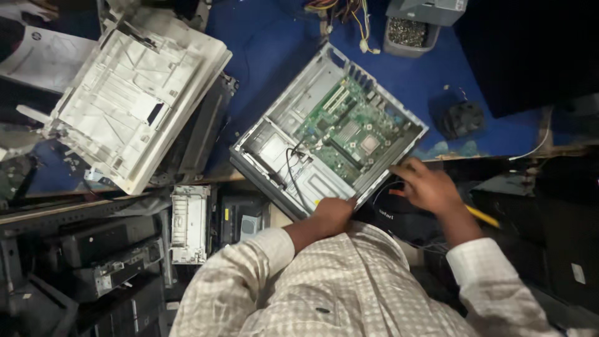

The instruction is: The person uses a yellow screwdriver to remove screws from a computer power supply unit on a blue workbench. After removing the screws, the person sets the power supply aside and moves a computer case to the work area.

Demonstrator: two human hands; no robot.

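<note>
On the blue tabletop [274, 37], starting from the left, we saw a white plastic printer shell [134, 93] lying tilted on darker equipment. Beside it sat the open computer case [327, 128], set at an angle, its near corner over the table's front edge, the green motherboard [349, 128] bare inside. Our left hand [334, 212] was curled around the case's near rim, fingers pressed against the metal edge. Our right hand [427, 184] rested at the case's right-hand near corner, fingers bent; we could not tell whether it pinched the thin black cable there. We judged the case heavy and stiff, with sharp sheet-metal edges, and its board fragile, so the folded rims were where to take hold. Farther right lay a small black fan [462, 118] and, behind, a grey tray of screws [407, 34].
</note>
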